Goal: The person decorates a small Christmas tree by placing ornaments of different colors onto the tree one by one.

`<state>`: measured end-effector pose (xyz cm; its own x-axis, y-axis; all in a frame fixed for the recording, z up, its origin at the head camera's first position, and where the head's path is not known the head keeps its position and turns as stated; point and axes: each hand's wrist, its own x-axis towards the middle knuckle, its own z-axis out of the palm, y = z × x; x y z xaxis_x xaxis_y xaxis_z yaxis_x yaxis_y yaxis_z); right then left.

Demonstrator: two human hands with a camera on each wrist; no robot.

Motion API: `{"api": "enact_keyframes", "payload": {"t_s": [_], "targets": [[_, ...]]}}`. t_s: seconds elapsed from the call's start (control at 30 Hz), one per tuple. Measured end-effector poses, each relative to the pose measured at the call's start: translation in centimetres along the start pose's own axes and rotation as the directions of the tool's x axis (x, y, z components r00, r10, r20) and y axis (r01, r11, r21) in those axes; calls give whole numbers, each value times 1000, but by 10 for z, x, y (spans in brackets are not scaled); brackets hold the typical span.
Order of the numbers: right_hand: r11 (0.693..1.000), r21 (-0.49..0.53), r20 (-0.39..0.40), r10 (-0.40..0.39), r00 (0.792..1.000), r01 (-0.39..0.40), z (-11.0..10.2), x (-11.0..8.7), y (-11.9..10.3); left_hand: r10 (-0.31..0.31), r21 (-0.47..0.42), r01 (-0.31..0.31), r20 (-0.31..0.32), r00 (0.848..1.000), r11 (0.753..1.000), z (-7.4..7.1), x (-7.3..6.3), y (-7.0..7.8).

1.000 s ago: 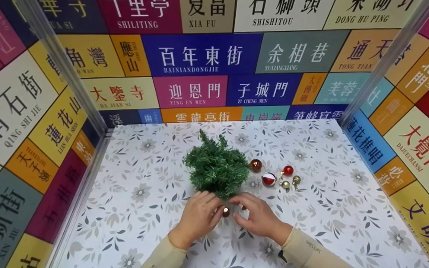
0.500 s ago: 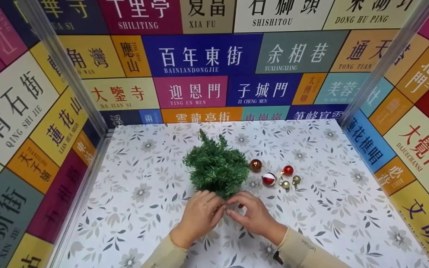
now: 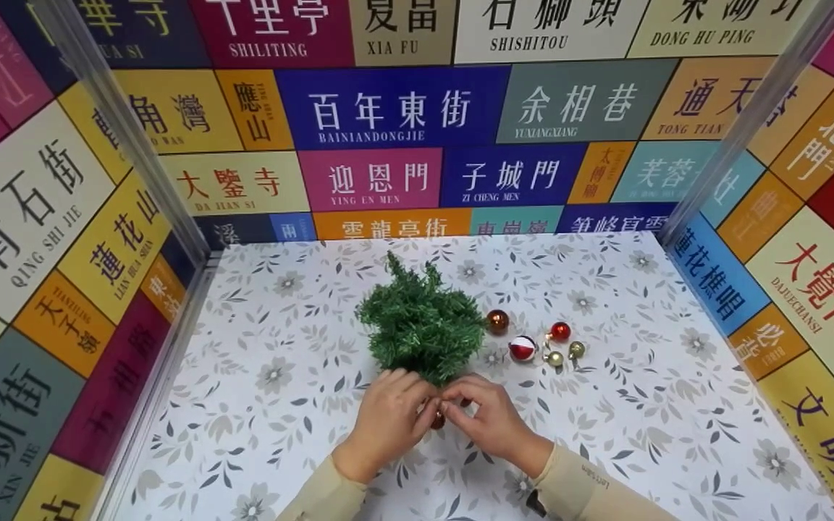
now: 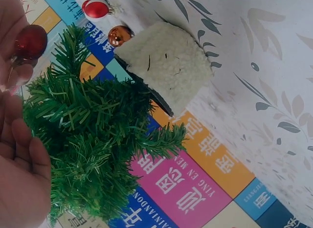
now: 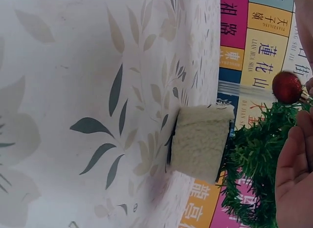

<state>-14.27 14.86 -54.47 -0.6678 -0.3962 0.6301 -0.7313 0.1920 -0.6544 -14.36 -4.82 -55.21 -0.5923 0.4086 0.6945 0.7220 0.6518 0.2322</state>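
A small artificial Christmas tree (image 3: 420, 322) stands in front of me, its pale fleecy base (image 4: 168, 61) seen from the side in both wrist views. Before its near branches my left hand (image 3: 393, 412) and right hand (image 3: 495, 416) meet, thumbs and fingertips together. A shiny red bauble (image 5: 287, 87) hangs under the fingertips, which pinch about its gold cap and loop. From above, only a little of that bauble (image 3: 437, 420) shows between the thumbs. The loop itself is mostly covered by the fingers.
Right of the tree lie a copper bauble (image 3: 497, 320), a red-and-white bauble (image 3: 523, 348), a red bauble (image 3: 560, 331) and two small gold ones (image 3: 554, 358). Panels printed with place names (image 3: 388, 108) enclose the floral-covered table (image 3: 279, 427) at the back and sides.
My right hand has moved left to meet the left hand at the bauble's top. The bauble dropped from sight behind the fingers, then showed again below them. The tree stayed put.
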Motion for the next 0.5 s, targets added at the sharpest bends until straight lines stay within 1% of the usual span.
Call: {"api": "enact_keyframes", "payload": {"t_s": [0.1, 0.23, 0.33, 0.43, 0.5], "targets": [[997, -2, -2, 77, 997, -77, 0, 0, 2, -6, 55, 7, -20, 1000, 998, 1, 0, -1], [984, -17, -31, 176, 984, -177, 3, -3, 13, 5, 152, 4, -54, 999, 988, 6, 2, -1], [977, -34, -69, 208, 976, -211, 7, -8, 29, -2, 198, 17, -76, 997, 980, 10, 2, -1], [970, -61, -104, 227, 968, -234, 12, -13, 44, -31, 227, 51, -89, 996, 973, 13, 2, -1], [967, -72, -119, 236, 964, -245, 14, -14, 49, -51, 244, 73, -95, 994, 967, 14, 2, -1]]}}
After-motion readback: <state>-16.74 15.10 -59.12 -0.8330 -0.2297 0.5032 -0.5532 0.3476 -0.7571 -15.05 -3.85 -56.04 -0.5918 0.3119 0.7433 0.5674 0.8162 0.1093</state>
